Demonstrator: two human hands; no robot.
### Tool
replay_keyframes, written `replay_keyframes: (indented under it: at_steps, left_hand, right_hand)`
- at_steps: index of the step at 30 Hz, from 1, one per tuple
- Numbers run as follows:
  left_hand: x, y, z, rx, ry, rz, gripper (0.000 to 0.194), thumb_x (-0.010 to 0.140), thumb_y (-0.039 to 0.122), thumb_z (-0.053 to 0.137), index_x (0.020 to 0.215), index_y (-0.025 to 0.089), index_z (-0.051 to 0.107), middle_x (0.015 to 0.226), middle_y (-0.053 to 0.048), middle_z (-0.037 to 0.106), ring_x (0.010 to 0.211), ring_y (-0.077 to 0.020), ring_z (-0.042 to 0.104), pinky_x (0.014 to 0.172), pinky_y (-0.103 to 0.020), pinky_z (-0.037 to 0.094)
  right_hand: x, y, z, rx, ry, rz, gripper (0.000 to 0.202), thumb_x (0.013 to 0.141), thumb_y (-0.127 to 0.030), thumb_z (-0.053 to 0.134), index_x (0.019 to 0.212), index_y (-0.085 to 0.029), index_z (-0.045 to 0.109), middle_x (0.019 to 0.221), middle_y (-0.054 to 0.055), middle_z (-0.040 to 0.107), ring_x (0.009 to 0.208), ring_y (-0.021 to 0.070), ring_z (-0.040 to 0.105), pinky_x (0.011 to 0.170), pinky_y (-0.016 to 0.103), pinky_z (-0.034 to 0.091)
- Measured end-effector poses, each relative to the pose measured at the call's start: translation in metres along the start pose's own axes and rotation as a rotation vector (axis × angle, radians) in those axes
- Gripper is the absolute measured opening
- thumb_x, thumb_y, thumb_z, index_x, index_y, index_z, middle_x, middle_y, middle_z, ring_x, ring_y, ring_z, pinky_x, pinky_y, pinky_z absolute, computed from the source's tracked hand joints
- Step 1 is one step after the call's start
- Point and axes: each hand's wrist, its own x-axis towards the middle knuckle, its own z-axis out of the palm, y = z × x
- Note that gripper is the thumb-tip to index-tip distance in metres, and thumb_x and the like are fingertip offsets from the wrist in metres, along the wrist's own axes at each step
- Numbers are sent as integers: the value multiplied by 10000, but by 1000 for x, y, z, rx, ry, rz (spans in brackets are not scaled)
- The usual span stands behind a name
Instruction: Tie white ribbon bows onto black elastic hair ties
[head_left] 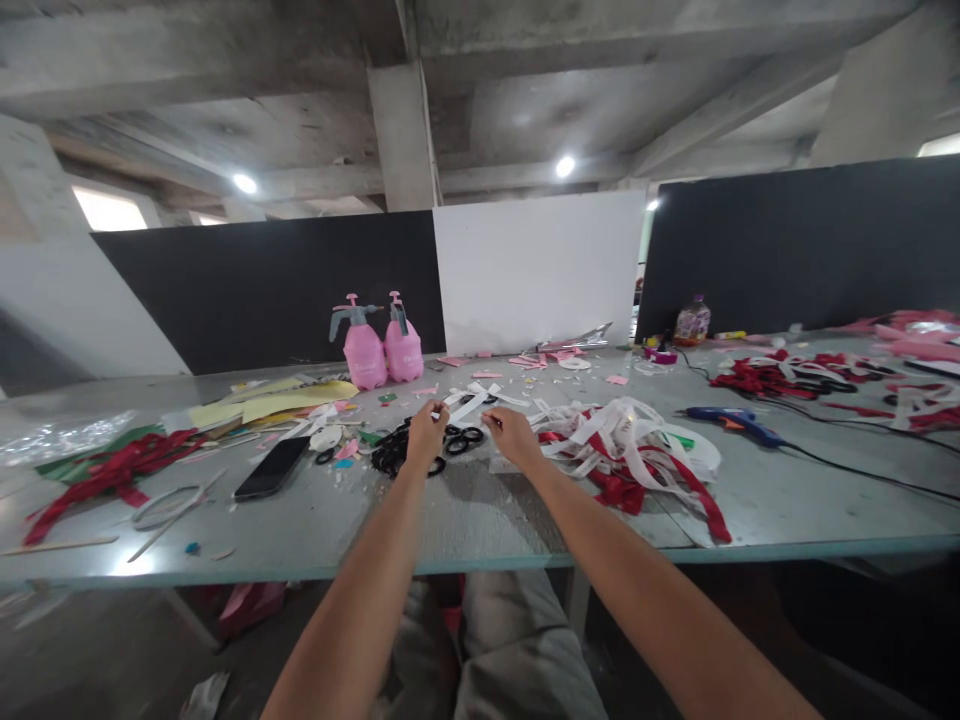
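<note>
Over the middle of the table, my left hand [428, 432] is closed in a pinch beside a pile of black rings [390, 452]. A little to its right, my right hand [510, 434] is also closed, its thumb and fingertips together. What either hand holds is too small to make out. Between and just beyond the hands lie white strips [474, 402]. Some loose black rings [463, 438] rest between the hands. To the right of my right hand is a tangled heap of white and red ribbon [626, 450].
A black phone [274, 467] and red ribbons [124, 467] lie at the left. Two pink spray bottles [365, 355] stand at the back. On the right are a blue glue gun [735, 424] with its cable and a bottle [692, 322]. The table's front edge [480, 565] is near.
</note>
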Motion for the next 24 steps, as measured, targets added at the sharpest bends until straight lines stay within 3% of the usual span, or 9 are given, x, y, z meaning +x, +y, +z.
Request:
replay_keyframes:
  at_steps: [4,10,24]
  left_hand:
    - [-4,7,8,-82,-117,70,328,878,405,362,818,173,585,580,21,541,504,-102,492,553,-215,367]
    - [-9,16,15,-95,-203,148,325,797,469,525,868,171,632,683,7,605,569,-97,502,573,-208,379]
    - [-9,15,10,131,-236,122,243,818,350,527,896,187,689,891,-43,690,726,-137,584,694,-236,426]
  right_hand:
    - [1,0,0,-3,-50,9,233,891,-254,479,862,-168,694,830,61,690,764,160,593,685,222,366]
    - [0,-5,0,-19,-86,-10,250,894,-260,466,833,-162,688,766,51,673,680,141,554,627,215,328]
    - [-1,-3,0,-84,-145,28,294,911,-302,443,858,-168,700,787,54,686,702,149,568,639,217,341]
